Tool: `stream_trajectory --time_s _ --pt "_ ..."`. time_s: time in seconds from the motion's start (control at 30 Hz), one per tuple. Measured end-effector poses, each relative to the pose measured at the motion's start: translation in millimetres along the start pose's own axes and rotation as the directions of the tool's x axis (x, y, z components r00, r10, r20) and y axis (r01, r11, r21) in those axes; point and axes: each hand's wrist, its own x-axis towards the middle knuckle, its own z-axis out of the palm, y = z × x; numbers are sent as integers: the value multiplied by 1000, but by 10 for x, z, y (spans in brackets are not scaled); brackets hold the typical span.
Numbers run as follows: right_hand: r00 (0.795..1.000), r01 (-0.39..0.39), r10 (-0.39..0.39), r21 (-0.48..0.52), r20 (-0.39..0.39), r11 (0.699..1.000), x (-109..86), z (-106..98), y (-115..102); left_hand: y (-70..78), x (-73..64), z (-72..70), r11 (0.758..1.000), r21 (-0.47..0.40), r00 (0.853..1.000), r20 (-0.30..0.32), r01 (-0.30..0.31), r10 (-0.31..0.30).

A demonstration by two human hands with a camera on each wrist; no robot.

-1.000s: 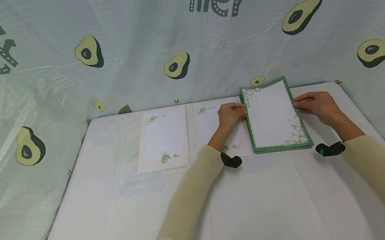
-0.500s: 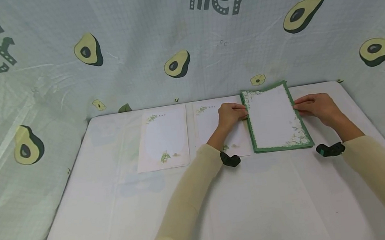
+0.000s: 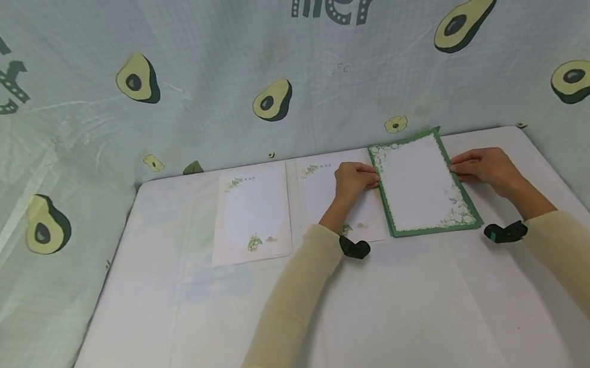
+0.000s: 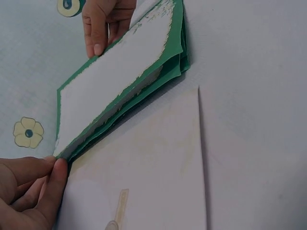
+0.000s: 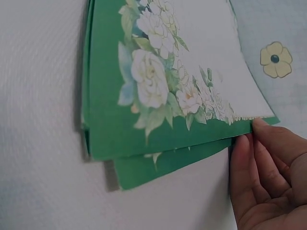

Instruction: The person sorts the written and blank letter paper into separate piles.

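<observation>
A small stack of green-bordered, flower-printed paper sheets [image 3: 419, 186] is at the back right of the table. My left hand [image 3: 351, 181] pinches its left edge between thumb and fingers, and my right hand [image 3: 486, 168] pinches the right edge. In the left wrist view, the layers of the stack [image 4: 115, 81] fan apart along the side, with gaps between them. A lower green sheet [image 5: 168, 163] sticks out from under the top one in the right wrist view. Below my left hand, a pale sheet with a leafy print [image 3: 318, 196] is partly covered.
Another pale printed sheet [image 3: 252, 212] lies farther left on the white-covered table [image 3: 395, 317]. Behind the table hangs a cloth with avocado prints [image 3: 205, 49]. A dark wrist device [image 3: 354, 246] shows at my left cuff, and another dark wrist device [image 3: 505, 232] at my right.
The green-bordered sheets have come down slightly, with their far edge lower and the layers closer together in the head view. Both hands keep their hold and have lowered a little with them.
</observation>
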Motion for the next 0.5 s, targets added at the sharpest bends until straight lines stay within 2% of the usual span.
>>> stream_trajectory --time_s 0.23,0.37,0.5 --pt "1000 -14 14 -7 -13 1000 2 -14 23 -34 17 11 1000 19 1000 -2 -11 11" --pt "999 -26 23 -71 -43 997 -17 -40 27 -49 12 -27 999 45 1000 -1 -28 28" --pt "997 -36 24 -155 -79 987 -47 -65 17 -13 -39 -131 994 81 997 17 -75 73"
